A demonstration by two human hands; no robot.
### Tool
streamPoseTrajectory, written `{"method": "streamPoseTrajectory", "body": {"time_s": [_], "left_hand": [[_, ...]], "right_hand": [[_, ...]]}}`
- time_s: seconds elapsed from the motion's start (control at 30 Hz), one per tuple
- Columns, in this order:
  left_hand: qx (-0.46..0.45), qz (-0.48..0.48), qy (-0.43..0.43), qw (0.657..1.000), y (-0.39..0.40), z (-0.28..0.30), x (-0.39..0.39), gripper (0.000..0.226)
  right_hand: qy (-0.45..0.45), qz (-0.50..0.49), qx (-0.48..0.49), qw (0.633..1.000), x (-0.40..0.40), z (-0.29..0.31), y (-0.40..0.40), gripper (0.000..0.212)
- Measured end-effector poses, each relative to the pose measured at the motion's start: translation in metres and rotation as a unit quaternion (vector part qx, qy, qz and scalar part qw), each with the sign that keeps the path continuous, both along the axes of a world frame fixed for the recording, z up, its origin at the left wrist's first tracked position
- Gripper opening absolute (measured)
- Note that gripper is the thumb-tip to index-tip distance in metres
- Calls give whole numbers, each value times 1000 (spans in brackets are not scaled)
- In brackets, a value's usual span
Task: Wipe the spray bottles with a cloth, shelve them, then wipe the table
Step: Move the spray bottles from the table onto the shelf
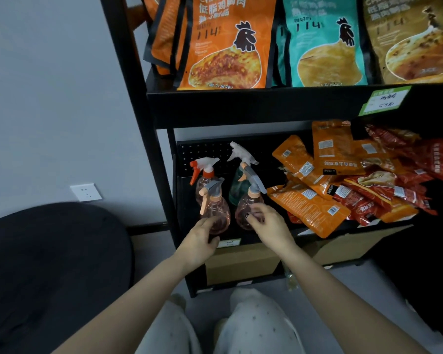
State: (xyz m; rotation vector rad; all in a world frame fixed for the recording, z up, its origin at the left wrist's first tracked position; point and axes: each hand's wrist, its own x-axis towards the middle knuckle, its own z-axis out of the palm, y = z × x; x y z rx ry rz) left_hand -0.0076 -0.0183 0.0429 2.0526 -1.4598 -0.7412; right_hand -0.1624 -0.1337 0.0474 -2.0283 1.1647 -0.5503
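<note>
4 spray bottles [216,208] on shelf [266,103], 2 hands

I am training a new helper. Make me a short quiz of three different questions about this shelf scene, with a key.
1. True or false: four spray bottles stand on the lower shelf.
2. Which hand touches the front left pink bottle? A) left hand B) right hand C) neither
3. Fill in: the teal bottle stands ___ the front right pink bottle.

Key
1. True: besides those three, a back pink bottle with an orange nozzle.
2. A
3. behind
</note>
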Motion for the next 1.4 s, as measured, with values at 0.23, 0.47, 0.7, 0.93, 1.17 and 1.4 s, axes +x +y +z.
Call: {"method": "streamPoseTrajectory", "body": {"time_s": [0.23, 0.47, 0.7, 0.93, 1.17, 1.4], "left_hand": [[14, 86, 77, 993, 1, -6, 20, 50], [-41, 145, 196, 969, -25, -13, 21, 62], [-65, 142, 209, 965, -35, -17, 20, 65], [-61, 168, 208, 962, -22, -18, 13, 64], [-52, 169, 200, 964, -14, -19, 8, 65], [-34, 166, 196, 966, -11, -15, 7, 67]], "right_hand": [[71, 81, 55, 993, 37, -10, 22, 53], [75, 61, 95, 991, 66, -23, 16, 63], [44, 39, 128, 990, 71, -26, 5, 60], [51, 58, 142, 987, 76, -22, 1, 65], [39, 69, 158, 984, 72, -27, 4, 73], [34, 72, 166, 983, 69, -27, 7, 75]]}}
